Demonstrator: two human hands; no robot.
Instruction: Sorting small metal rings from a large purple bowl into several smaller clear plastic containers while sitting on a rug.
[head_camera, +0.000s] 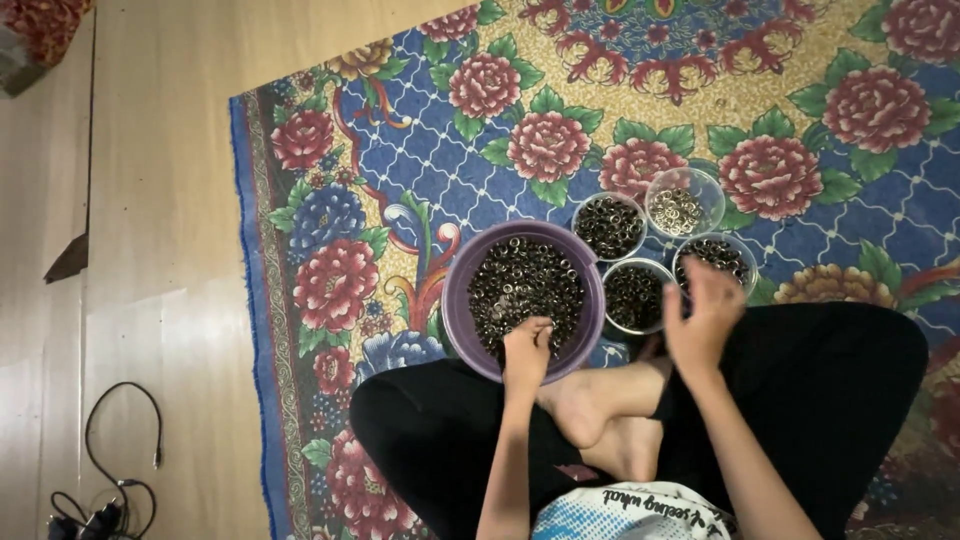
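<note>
I sit cross-legged on a flowered mat. A purple bowl (458, 272) full of small dark metal rings stands in front of my knees. My left hand (526, 350) reaches into its near side, fingers bunched down among the rings. My right hand (702, 318) hovers with curled fingers over the near edge of two small clear bowls of rings (634, 296) (716, 256). Whether it holds a ring is hidden. Two more small clear bowls (608, 226) (684, 203) stand behind them.
The flowered mat (420, 160) covers the wooden floor (160, 200). A black cable (120, 440) lies at the lower left on the floor. My legs in black trousers and bare feet (600, 410) lie just behind the bowls.
</note>
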